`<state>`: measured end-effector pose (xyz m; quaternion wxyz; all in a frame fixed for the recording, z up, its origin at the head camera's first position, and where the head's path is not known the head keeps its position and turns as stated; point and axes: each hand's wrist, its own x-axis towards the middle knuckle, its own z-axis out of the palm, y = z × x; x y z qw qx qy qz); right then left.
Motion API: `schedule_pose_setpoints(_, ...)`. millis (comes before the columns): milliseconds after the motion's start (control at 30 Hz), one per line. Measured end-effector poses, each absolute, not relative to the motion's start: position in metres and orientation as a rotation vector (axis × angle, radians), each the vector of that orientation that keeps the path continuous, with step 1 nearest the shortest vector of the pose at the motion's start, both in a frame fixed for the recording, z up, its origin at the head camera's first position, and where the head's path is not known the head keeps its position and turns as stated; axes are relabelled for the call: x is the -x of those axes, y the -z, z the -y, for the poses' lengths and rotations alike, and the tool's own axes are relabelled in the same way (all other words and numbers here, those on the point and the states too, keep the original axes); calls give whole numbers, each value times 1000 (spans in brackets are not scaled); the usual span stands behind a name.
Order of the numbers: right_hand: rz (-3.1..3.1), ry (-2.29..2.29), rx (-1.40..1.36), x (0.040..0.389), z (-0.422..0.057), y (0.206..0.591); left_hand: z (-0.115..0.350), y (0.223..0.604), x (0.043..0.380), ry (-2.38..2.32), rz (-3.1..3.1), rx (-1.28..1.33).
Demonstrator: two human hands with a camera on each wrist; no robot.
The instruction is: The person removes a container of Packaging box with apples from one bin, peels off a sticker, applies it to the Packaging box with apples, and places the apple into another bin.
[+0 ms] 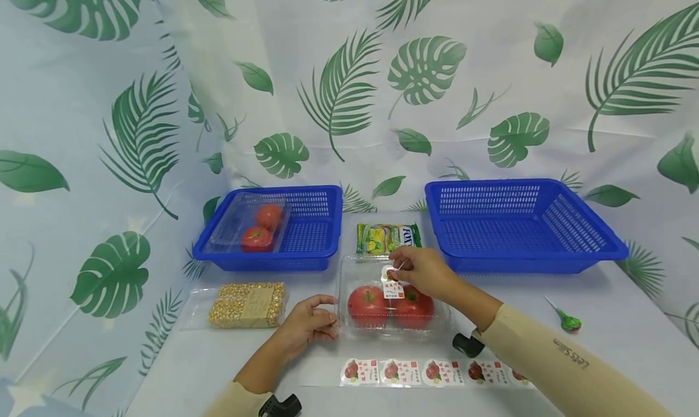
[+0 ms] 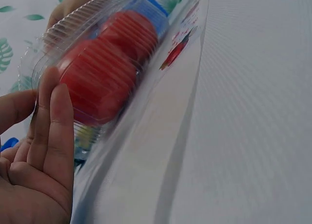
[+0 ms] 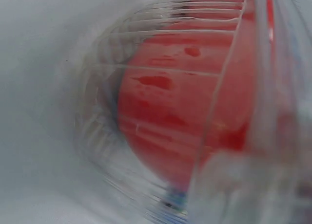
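A clear plastic clamshell box (image 1: 349,271) with two red tomatoes (image 1: 368,306) inside stands in the middle of the table. Over its lid, my right hand (image 1: 426,273) pinches a white sticker (image 1: 393,288) with a red fruit picture at its upper part; the sticker lies over the lid in the head view. My left hand (image 1: 308,323) is at the box's left side, and in the left wrist view its extended fingers (image 2: 61,112) rest against the ribbed edge. Close up in the right wrist view, a blurred tomato (image 3: 175,97) shows through the plastic.
A strip of matching stickers (image 1: 401,373) lies at the front. Behind stand a left blue basket (image 1: 322,262) holding another tomato box (image 1: 224,232) and a right blue basket (image 1: 524,264). A corn kernel bag (image 1: 235,305), green packet (image 1: 377,238) and small green-headed item (image 1: 569,323) lie around.
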<state>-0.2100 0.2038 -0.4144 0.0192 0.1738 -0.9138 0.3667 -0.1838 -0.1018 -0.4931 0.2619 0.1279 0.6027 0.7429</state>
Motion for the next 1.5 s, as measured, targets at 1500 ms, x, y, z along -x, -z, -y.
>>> schedule_pose_setpoints(1500,2867,-913,-582,208,-194,414,103,497,185,-2028,-1639,-312)
